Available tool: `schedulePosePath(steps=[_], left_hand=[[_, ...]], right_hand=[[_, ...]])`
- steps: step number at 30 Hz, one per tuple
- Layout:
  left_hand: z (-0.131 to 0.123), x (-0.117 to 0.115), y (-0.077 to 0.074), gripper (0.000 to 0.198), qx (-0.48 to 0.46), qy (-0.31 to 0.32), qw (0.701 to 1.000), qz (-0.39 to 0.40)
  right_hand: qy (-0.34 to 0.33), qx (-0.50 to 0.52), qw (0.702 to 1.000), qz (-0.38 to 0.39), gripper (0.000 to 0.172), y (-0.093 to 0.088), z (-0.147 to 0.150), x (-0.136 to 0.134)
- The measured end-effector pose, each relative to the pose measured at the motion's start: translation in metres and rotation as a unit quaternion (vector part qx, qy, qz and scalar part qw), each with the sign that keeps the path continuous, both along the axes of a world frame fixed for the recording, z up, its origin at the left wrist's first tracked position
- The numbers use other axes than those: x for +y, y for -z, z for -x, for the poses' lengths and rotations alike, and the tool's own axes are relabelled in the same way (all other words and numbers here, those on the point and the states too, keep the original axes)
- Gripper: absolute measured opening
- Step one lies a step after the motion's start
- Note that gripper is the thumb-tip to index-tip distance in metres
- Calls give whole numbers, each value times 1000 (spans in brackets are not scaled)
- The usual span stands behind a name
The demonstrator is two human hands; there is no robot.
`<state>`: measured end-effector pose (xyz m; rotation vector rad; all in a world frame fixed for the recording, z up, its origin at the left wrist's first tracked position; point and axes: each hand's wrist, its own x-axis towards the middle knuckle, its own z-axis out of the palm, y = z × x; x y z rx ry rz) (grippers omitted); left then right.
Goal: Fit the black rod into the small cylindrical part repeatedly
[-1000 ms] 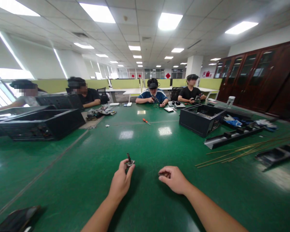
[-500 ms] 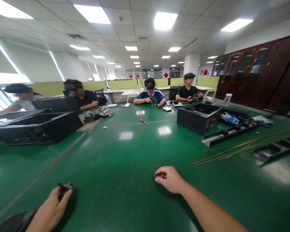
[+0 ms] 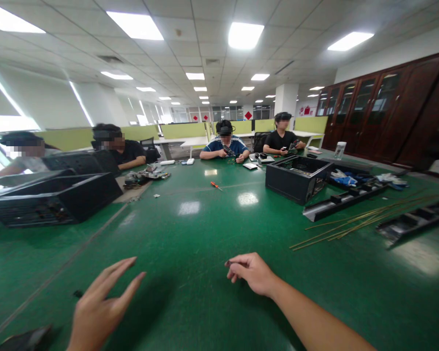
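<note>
My left hand (image 3: 104, 302) is raised over the green table (image 3: 190, 243) at the lower left, fingers apart and holding nothing. Just beyond its left side, partly covered by it, lies a small black piece (image 3: 77, 293). A dark flat object (image 3: 29, 339) shows at the bottom left corner; I cannot tell its kind. My right hand (image 3: 250, 273) is low over the table right of the middle, its thumb and fingers pinched together. A tiny dark bit shows at those fingertips, too small to name.
An orange-handled screwdriver (image 3: 215, 185) lies mid-table. Black computer cases stand at left (image 3: 58, 200) and right (image 3: 296, 180). Thin brass-coloured rods (image 3: 336, 226), dark metal rails (image 3: 347, 197) and gloves (image 3: 391, 180) lie at right. Several people sit across the table.
My left hand has let go of the dark piece, which now lies on the table, and has moved right with its fingers spread. My right hand stays nearly in place, its fingers slightly shifted.
</note>
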<state>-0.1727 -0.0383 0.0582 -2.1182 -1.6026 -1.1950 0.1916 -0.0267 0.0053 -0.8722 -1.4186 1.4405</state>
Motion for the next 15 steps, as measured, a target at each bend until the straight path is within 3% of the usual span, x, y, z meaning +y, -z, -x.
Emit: schedulePosePath(steps=[3,6,10,15], left_hand=[[-77,-3,-2,42,13,198,974,110],[-138,-6,4,39,-43,309,930,196],[-173,-8,18,16,-195,316,894,250],[-170,-6,20,15,-266,309,872,270]], right_hand=[[-60,43,997,31,48,-3,7,-8],[-114,45,991,55,53,-1,9,-12],[-125,38,990,60,54,3,8,-12],[-113,27,991,59,53,4,11,-11]])
